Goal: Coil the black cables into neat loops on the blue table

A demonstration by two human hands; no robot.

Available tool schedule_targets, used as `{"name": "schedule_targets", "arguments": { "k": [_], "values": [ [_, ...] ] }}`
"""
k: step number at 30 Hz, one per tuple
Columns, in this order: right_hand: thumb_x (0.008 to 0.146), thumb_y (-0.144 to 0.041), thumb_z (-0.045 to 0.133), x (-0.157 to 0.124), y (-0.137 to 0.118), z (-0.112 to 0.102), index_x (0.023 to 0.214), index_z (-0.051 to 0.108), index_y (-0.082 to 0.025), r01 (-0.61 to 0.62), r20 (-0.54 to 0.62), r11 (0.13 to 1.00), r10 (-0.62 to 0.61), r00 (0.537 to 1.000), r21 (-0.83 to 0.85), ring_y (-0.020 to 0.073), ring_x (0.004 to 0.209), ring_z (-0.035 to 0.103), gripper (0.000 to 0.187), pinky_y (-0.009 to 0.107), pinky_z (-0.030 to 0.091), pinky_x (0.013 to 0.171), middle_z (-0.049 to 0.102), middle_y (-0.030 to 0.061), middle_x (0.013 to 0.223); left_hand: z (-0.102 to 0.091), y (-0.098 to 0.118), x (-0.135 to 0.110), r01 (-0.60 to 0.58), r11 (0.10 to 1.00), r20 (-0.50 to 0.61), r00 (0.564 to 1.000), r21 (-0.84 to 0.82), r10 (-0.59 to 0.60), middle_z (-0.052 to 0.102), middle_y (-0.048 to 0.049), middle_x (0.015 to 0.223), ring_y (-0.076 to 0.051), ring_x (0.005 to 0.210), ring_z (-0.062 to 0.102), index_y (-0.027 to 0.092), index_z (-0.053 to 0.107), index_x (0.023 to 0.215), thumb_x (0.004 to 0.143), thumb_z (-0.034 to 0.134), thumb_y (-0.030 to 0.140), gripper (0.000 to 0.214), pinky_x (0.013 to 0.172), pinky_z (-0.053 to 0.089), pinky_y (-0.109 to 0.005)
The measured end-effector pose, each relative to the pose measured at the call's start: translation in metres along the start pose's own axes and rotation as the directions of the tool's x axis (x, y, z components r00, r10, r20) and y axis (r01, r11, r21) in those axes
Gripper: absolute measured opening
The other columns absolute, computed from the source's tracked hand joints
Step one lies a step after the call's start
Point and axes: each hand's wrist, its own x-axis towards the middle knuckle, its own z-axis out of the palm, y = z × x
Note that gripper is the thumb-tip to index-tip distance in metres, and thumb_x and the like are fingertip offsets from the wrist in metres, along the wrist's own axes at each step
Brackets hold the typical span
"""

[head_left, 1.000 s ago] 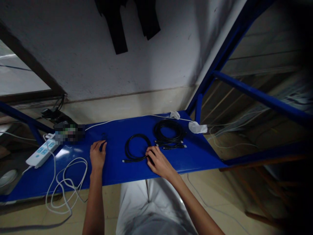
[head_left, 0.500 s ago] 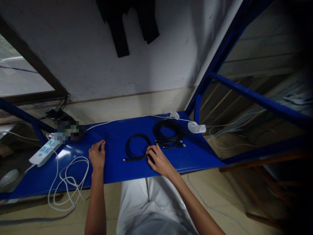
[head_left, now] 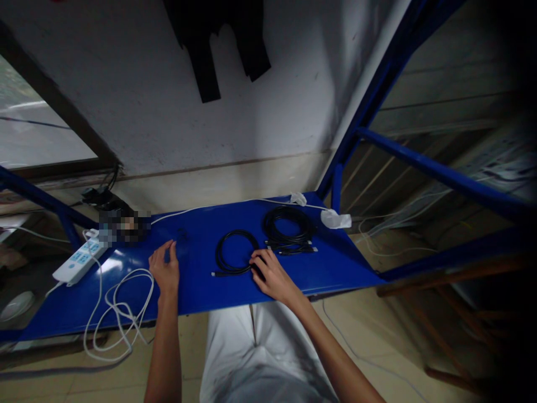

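Note:
A coiled black cable [head_left: 218, 252] lies on the blue table, one light-tipped plug pointing left. My right hand [head_left: 271, 274] grips its right side, with thumb and fingers curled round the strands and hiding that part of the coil. To the left, my left hand [head_left: 164, 268] is held over the table, thumb and forefinger brought together at the tips. Whatever is between them, if anything, is too small to make out. Just beyond it lie some small thin black pieces [head_left: 182, 234]. Behind my right hand rests a pile of coiled black cables [head_left: 289, 224] with several plugs showing.
A white power strip [head_left: 78, 262] stands at the table's left, beside a blurred-out dark object [head_left: 126, 226]. A loose white cord [head_left: 119, 305] hangs over the front edge. White crumpled pieces [head_left: 335, 219] lie at the back right. Blue frame bars [head_left: 338, 187] rise at the side.
My left hand has drawn slightly left, away from the small black pieces. My right hand stays on the coil. The view has shifted a little.

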Motion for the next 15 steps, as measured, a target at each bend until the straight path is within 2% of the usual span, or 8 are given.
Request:
{"name": "schedule_targets", "arguments": {
  "k": [4, 7, 9, 11, 13, 15],
  "values": [
    [0.106, -0.021, 0.063, 0.001, -0.004, 0.001, 0.128, 0.062, -0.021, -0.001, -0.052, 1.0, 0.002, 0.999, 0.013, 0.032, 0.126, 0.061, 0.022, 0.059, 0.048, 0.117, 0.064, 0.0165, 0.134, -0.005, 0.019, -0.003, -0.039, 0.998, -0.049, 0.998, -0.054, 0.037, 0.083, -0.0114, 0.111, -0.026, 0.101, 0.077, 0.018, 0.079, 0.112, 0.107, 0.067, 0.046, 0.03, 0.103, 0.054, -0.043],
    [0.107, -0.023, 0.064, 0.005, -0.013, 0.005, 0.129, 0.062, -0.022, -0.014, -0.124, 0.997, 0.024, 0.992, 0.08, 0.0308, 0.123, 0.063, 0.022, 0.056, 0.05, 0.112, 0.067, 0.0153, 0.13, -0.005, 0.049, -0.018, -0.013, 0.987, -0.036, 0.999, -0.157, 0.007, 0.083, -0.0092, 0.108, -0.024, 0.097, 0.078, 0.02, 0.081, 0.11, 0.104, 0.072, 0.043, 0.025, 0.099, 0.057, -0.04],
    [0.107, -0.023, 0.065, 0.009, -0.02, 0.01, 0.128, 0.063, -0.023, -0.004, -0.16, 0.99, 0.027, 0.987, 0.143, 0.0299, 0.12, 0.065, 0.021, 0.052, 0.052, 0.106, 0.07, 0.0141, 0.127, -0.003, 0.077, -0.036, 0.075, 0.957, 0.032, 0.997, -0.28, -0.069, 0.083, -0.0071, 0.108, -0.02, 0.088, 0.079, 0.021, 0.081, 0.111, 0.104, 0.073, 0.04, 0.022, 0.091, 0.06, -0.036],
    [0.107, -0.025, 0.067, 0.014, -0.027, 0.017, 0.128, 0.065, -0.024, -0.002, -0.174, 0.977, 0.04, 0.984, 0.213, 0.029, 0.118, 0.068, 0.021, 0.049, 0.053, 0.103, 0.072, 0.0126, 0.124, 0.001, 0.106, -0.057, 0.191, 0.893, 0.154, 0.978, -0.408, -0.139, 0.083, -0.0063, 0.106, -0.018, 0.079, 0.079, 0.021, 0.08, 0.116, 0.103, 0.074, 0.04, 0.024, 0.08, 0.063, -0.032],
    [0.107, -0.027, 0.069, 0.02, -0.032, 0.024, 0.127, 0.065, -0.025, -0.017, -0.18, 0.952, 0.075, 0.981, 0.305, 0.0275, 0.117, 0.07, 0.021, 0.046, 0.054, 0.102, 0.074, 0.0109, 0.122, 0.005, 0.131, -0.076, 0.253, 0.827, 0.263, 0.956, -0.502, -0.133, 0.084, -0.0069, 0.105, -0.019, 0.082, 0.08, 0.021, 0.08, 0.116, 0.101, 0.076, 0.038, 0.023, 0.082, 0.065, -0.032],
    [0.107, -0.029, 0.068, 0.024, -0.034, 0.03, 0.122, 0.067, -0.024, -0.05, -0.2, 0.908, 0.145, 0.969, 0.415, 0.0246, 0.11, 0.073, 0.016, 0.041, 0.056, 0.098, 0.076, 0.0088, 0.116, 0.008, 0.149, -0.09, 0.288, 0.767, 0.313, 0.942, -0.573, -0.12, 0.084, -0.0077, 0.104, -0.021, 0.091, 0.082, 0.02, 0.081, 0.113, 0.101, 0.077, 0.036, 0.02, 0.088, 0.067, -0.033]
  ]
}}
